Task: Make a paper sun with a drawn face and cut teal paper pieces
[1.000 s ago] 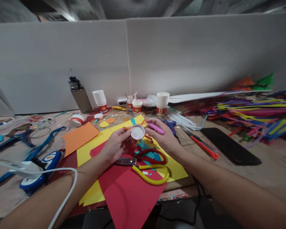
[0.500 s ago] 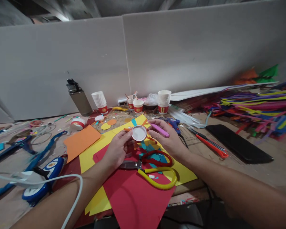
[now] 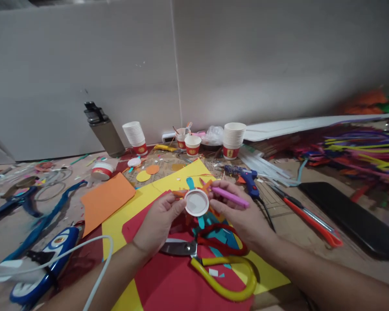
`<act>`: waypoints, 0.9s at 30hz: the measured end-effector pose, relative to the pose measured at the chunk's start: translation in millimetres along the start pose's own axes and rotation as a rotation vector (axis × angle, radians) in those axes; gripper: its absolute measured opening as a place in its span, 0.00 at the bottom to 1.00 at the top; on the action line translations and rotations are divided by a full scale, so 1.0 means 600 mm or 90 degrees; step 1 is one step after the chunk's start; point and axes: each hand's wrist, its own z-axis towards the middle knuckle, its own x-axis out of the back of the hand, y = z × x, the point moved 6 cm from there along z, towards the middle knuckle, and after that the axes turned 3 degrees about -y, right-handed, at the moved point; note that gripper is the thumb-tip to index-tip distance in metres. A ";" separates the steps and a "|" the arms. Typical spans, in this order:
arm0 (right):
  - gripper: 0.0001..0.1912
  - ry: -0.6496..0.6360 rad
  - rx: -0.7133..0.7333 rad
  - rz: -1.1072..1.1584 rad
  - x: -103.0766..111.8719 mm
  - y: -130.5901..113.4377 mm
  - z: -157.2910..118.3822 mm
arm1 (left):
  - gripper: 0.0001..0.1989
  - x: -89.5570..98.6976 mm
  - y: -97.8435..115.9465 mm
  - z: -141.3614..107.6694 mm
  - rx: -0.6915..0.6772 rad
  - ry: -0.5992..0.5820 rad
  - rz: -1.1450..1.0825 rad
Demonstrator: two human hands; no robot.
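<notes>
We view 2 bare hands at the centre of a crowded worktable. The left hand (image 3: 158, 218) pinches the left edge of a rimmed white disc (image 3: 197, 203) between thumb and fingers; the disc is raised above the paper, its flat face turned toward us. Turquoise tabs project above and below it, and orange pieces show at its left and right. The right hand (image 3: 243, 216) grips a pink pen (image 3: 230, 196) between thumb and fingers. Its thumb tip lies at the disc's right edge, but we cannot tell whether the 2 touch.

Below the hands, we note scissors (image 3: 189, 248) with 1 red and 1 yellow handle loop, lying over a red sheet (image 3: 168, 276), which overlaps a yellow sheet (image 3: 155, 185). An orange sheet (image 3: 106, 201) lies to the left.

Behind, we find 2 stacks of paper cups, a left stack (image 3: 134, 136) and a right stack (image 3: 234, 140), with a shorter cup (image 3: 192, 147) between them. To the right, we observe a blue glue gun (image 3: 251, 181) beyond the right hand and, nearer us, a red-handled cutter (image 3: 307, 220) beside a black slab (image 3: 352, 220).
</notes>
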 end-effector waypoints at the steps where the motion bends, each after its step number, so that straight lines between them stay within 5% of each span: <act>1: 0.18 0.000 -0.014 0.007 -0.001 0.003 0.000 | 0.19 0.003 -0.003 0.000 0.018 0.008 0.003; 9: 0.16 -0.027 -0.038 -0.023 -0.001 0.009 -0.001 | 0.18 0.006 -0.010 0.004 0.076 0.013 0.033; 19: 0.19 -0.008 0.034 0.040 0.001 0.003 0.006 | 0.15 -0.005 0.012 0.000 -0.011 -0.068 0.045; 27: 0.22 -0.020 0.041 0.030 -0.007 -0.005 0.007 | 0.15 -0.011 0.017 -0.006 -0.034 -0.061 0.040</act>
